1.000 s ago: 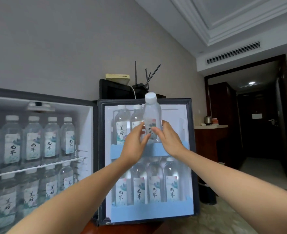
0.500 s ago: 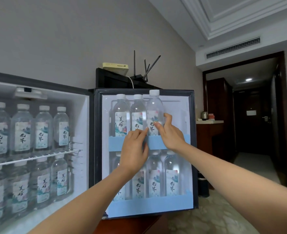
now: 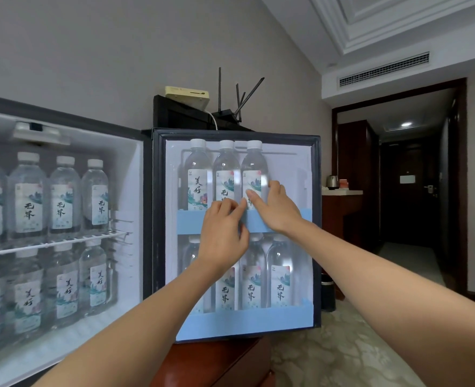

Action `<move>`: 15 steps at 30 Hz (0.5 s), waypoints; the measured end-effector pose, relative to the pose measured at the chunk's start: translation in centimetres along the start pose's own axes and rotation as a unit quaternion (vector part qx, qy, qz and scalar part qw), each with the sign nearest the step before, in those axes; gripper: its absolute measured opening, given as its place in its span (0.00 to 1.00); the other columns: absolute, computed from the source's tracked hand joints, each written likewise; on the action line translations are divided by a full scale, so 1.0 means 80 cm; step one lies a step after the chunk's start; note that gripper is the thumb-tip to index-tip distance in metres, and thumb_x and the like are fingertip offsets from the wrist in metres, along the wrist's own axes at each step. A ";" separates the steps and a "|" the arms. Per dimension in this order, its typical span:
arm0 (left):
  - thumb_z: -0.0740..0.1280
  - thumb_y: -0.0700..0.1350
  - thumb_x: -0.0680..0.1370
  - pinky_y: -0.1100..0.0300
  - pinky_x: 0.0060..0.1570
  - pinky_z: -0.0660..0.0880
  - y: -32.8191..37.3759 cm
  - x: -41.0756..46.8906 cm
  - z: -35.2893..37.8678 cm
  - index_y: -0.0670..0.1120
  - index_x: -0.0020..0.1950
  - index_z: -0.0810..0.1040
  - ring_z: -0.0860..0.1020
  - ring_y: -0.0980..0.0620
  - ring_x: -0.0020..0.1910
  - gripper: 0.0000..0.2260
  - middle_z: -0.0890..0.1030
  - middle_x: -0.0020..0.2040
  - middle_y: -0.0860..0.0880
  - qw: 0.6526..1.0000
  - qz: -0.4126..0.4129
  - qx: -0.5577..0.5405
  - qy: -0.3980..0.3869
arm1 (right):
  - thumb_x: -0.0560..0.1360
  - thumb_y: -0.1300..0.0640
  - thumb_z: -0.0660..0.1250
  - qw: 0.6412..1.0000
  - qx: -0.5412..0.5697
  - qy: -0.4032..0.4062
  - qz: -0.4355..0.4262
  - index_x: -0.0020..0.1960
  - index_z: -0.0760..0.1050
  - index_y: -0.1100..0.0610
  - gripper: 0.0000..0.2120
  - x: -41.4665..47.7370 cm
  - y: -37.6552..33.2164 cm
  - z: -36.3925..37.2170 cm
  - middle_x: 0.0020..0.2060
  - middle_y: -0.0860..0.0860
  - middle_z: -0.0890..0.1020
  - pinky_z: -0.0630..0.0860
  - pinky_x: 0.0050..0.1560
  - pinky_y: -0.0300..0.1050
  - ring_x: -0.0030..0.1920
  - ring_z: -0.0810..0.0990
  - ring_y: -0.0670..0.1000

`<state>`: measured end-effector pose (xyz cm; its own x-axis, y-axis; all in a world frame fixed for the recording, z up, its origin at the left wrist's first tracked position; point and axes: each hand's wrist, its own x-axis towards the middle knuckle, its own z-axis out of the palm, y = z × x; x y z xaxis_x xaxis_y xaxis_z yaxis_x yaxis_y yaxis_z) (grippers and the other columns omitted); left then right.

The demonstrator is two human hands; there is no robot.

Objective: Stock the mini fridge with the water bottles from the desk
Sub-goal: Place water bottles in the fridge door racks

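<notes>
Fingers (image 3: 254,197) of right hand (image 3: 279,216) curled onto front of water bottle (image 3: 254,163), thumb on its right side, gripping it. Bottle upright in upper door shelf (image 3: 191,222) of mini fridge (image 3: 135,177), third from shelf's left edge, just beside two neighbour bottles (image 3: 198,174). Left hand (image 3: 222,238) close beside right, fingers bent, tips at shelf's blue front edge below middle bottle; gripping or only touching, cannot tell. Lower door shelf (image 3: 244,322) holding lower bottles (image 3: 279,277), upright along its front edge. Cabinet bottles (image 3: 26,196) in rows on and under wire rack (image 3: 63,243), out to its right edge. Router (image 3: 228,118) behind door's top edge.
</notes>
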<state>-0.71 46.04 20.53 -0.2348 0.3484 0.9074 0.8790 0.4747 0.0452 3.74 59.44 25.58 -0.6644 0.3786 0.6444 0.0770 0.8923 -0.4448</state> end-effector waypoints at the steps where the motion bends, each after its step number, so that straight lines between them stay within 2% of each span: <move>1: 0.65 0.39 0.74 0.56 0.56 0.66 0.000 0.000 0.000 0.42 0.69 0.73 0.71 0.44 0.52 0.22 0.76 0.50 0.45 1.000 -0.002 0.003 -0.003 | 0.79 0.37 0.54 1.000 -0.012 0.006 -0.006 0.73 0.57 0.60 0.33 -0.002 -0.001 0.002 0.68 0.57 0.67 0.71 0.57 0.52 0.63 0.73 0.60; 4: 0.64 0.39 0.74 0.57 0.56 0.65 0.002 0.000 -0.003 0.42 0.69 0.74 0.70 0.44 0.52 0.22 0.76 0.50 0.45 1.000 -0.005 0.007 -0.006 | 0.80 0.39 0.55 0.999 -0.039 0.011 -0.007 0.73 0.57 0.61 0.32 -0.006 -0.005 0.004 0.68 0.58 0.67 0.70 0.59 0.52 0.65 0.71 0.60; 8: 0.64 0.40 0.75 0.57 0.57 0.65 0.001 -0.001 -0.005 0.42 0.69 0.73 0.70 0.44 0.54 0.22 0.76 0.52 0.45 1.000 -0.005 0.018 -0.014 | 0.81 0.40 0.55 1.000 -0.025 0.006 -0.015 0.72 0.60 0.58 0.28 -0.010 -0.002 -0.004 0.66 0.57 0.72 0.71 0.60 0.54 0.62 0.74 0.61; 12: 0.64 0.40 0.75 0.57 0.58 0.64 0.005 -0.005 -0.005 0.41 0.70 0.71 0.70 0.44 0.55 0.23 0.75 0.54 0.44 1.000 -0.009 0.023 -0.012 | 0.81 0.42 0.56 0.999 0.002 -0.001 -0.034 0.76 0.54 0.56 0.30 -0.013 0.001 -0.010 0.66 0.55 0.75 0.73 0.58 0.53 0.61 0.75 0.60; 15: 0.63 0.41 0.75 0.57 0.61 0.64 0.010 -0.006 -0.004 0.41 0.72 0.70 0.69 0.44 0.58 0.24 0.74 0.57 0.44 0.999 -0.017 0.026 -0.016 | 0.81 0.43 0.57 0.999 0.010 -0.015 -0.028 0.75 0.53 0.57 0.30 -0.011 0.001 -0.014 0.63 0.57 0.77 0.73 0.56 0.52 0.59 0.76 0.61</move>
<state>0.22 46.00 20.22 -0.2782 0.3562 0.8920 0.8481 0.5272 0.0540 5.14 59.45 25.70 -0.6896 0.3201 0.6497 0.0237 0.9065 -0.4215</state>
